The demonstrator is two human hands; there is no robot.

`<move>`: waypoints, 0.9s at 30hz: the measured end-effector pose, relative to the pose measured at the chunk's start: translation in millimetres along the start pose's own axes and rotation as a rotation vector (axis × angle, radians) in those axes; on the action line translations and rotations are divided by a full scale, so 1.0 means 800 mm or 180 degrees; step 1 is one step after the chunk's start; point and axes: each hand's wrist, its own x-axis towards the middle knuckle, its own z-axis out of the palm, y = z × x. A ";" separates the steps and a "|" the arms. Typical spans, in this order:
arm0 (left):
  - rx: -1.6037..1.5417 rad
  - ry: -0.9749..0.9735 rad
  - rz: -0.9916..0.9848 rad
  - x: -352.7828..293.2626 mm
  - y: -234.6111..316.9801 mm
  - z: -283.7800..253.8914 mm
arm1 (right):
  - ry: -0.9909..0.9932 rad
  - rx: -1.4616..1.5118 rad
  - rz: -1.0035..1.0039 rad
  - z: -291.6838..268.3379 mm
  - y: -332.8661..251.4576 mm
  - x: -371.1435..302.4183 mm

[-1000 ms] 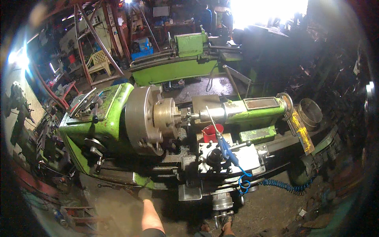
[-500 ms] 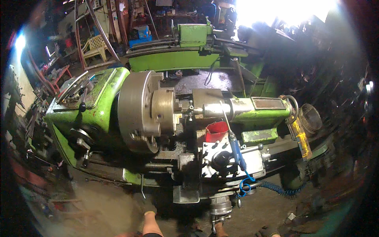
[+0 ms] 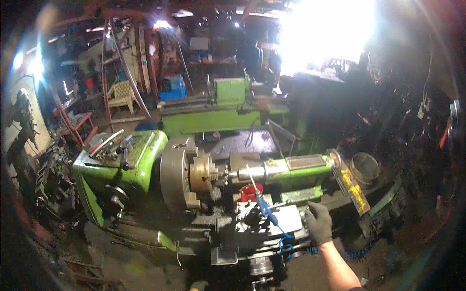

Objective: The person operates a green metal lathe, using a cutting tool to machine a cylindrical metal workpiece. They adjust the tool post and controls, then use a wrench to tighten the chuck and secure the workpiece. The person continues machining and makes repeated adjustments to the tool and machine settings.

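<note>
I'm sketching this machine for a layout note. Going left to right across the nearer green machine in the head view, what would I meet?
Green machine box → large grey chuck → brass-coloured ring → blue air gun → gloved right hand → yellow-marked board.

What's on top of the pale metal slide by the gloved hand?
A blue air gun and a dark round knob. The gun covers the strip beneath it; the right hand hides part of the slide at right.
</note>
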 end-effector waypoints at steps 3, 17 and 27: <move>-0.0236 -0.0035 -0.0022 -0.031 0.044 -0.011 | 0.0190 0.0091 -0.0672 0.048 -0.058 0.079; -0.0840 0.0440 -0.1058 -0.306 0.076 0.094 | -0.1705 -0.0013 0.0011 0.116 -0.039 0.121; -0.1026 0.0432 -0.1742 -0.434 0.041 0.192 | -0.2250 -0.0812 -0.0714 0.111 -0.048 0.149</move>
